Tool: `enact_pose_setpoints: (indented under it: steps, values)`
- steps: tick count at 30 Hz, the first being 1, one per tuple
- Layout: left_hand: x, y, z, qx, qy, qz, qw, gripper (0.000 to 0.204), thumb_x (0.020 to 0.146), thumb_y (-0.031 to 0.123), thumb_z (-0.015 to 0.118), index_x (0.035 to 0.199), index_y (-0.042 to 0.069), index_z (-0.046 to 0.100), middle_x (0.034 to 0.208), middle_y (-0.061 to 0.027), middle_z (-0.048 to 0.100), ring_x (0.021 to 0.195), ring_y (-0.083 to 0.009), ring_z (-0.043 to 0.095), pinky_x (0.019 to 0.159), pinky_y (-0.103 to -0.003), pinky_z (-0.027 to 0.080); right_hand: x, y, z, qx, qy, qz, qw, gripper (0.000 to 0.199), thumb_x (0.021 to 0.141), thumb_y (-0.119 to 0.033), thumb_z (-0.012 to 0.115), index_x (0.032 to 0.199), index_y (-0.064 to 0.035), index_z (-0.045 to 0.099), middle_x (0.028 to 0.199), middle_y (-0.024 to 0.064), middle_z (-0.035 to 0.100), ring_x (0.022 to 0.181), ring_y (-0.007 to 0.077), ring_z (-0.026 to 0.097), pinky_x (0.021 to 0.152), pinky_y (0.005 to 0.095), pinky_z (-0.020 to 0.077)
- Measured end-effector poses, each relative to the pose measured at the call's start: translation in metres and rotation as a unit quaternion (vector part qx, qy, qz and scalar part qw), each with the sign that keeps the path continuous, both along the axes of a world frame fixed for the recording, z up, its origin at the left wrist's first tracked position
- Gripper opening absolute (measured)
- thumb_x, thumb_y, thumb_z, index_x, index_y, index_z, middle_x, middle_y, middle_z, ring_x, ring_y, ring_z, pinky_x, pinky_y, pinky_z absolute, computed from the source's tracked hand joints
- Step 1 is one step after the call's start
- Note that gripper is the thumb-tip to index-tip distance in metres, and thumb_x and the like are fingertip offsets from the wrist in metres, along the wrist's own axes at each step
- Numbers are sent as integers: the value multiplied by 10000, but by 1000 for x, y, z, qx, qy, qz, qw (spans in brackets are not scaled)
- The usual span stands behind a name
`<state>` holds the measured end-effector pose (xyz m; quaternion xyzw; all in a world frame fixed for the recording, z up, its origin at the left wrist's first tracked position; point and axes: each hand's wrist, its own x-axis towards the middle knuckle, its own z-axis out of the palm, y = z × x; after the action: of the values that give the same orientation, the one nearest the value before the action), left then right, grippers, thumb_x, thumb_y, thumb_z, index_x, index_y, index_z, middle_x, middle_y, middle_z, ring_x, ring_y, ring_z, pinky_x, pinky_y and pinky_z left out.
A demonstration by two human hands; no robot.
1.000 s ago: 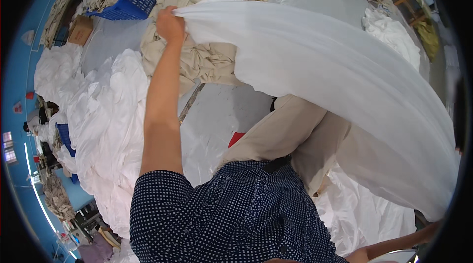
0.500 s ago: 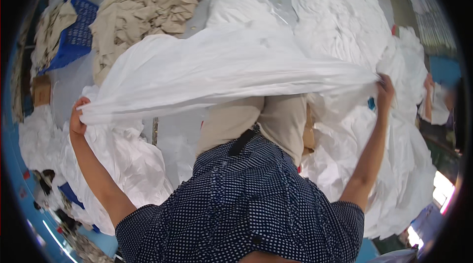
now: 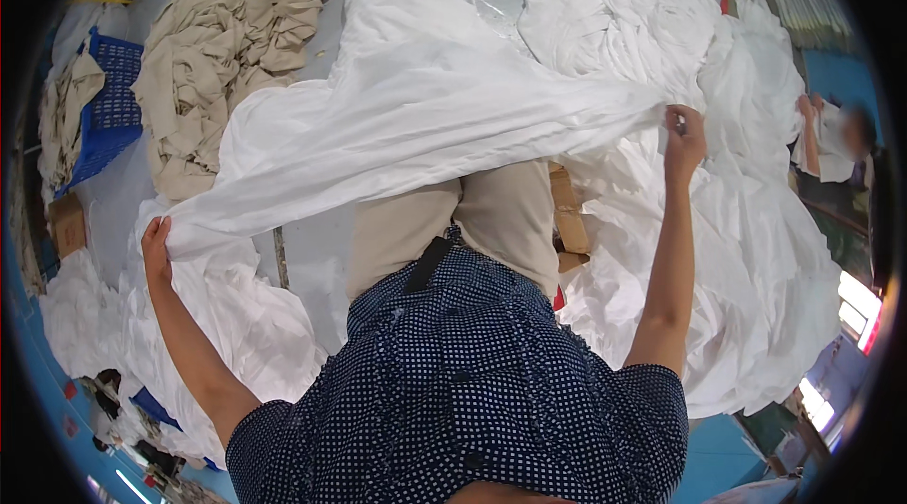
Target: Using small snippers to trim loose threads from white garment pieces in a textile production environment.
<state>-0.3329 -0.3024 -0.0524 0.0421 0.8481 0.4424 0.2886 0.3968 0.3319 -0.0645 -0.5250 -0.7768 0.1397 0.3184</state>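
A long white cloth stretches across in front of me between my two hands, its near edge pulled into folds. At its left end, my left hand pinches a corner above a heap of white fabric. On the other side my right hand grips the opposite corner with bent fingers, a little farther from me than the left one. The cloth's far part spreads over the grey work surface. What lies beneath it is hidden.
Beige fabric lies piled at the far left, beside a blue plastic basket. Large white cloth heaps cover the far right and the right side. A cardboard box is by my right leg. Another person holds white fabric at right.
My right hand has moved left and slightly away, and my left hand has lowered a little. The cloth has gone from a billowing span to a flatter, slanting one. The whole view has shifted somewhat.
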Motion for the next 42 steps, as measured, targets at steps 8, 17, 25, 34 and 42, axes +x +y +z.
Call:
enact_pose_setpoints:
  steps: [8,17,25,34,42]
  values:
    - [-5,3,0,-38,47,-27,998,199,951,212,728,1034,37,683,952,32,654,884,-81,565,826,-233,441,-90,-78,39,-209,77,179,958,588,781,154,627,1304,-111,671,1292,2,651,698,53,399,630,205,402]
    - [-14,-14,-17,7,161,19,987,188,1013,203,650,1128,57,677,1015,39,657,933,-81,560,865,-235,446,-79,-97,24,83,30,147,985,340,752,194,615,1002,-32,656,946,113,696,841,218,700,676,323,561]
    - [-3,-16,-42,12,208,36,977,143,1025,148,608,1092,47,684,994,36,647,909,-74,541,856,-223,432,-49,-138,-8,66,-94,179,977,341,682,118,648,953,-88,641,933,53,684,733,278,668,617,352,524]
    - [-9,-30,-50,31,229,66,971,180,1012,149,625,1141,35,676,1020,22,647,892,-73,549,793,-229,449,-47,-135,-12,-1,-54,155,986,343,705,155,630,977,-55,634,935,84,675,753,289,680,658,340,537]
    - [15,-20,-46,65,198,85,974,239,981,163,663,1195,59,683,962,62,636,811,-44,508,710,-213,400,-97,-164,44,-78,-30,131,988,231,788,59,732,1001,-14,682,876,130,695,722,210,707,664,287,559]
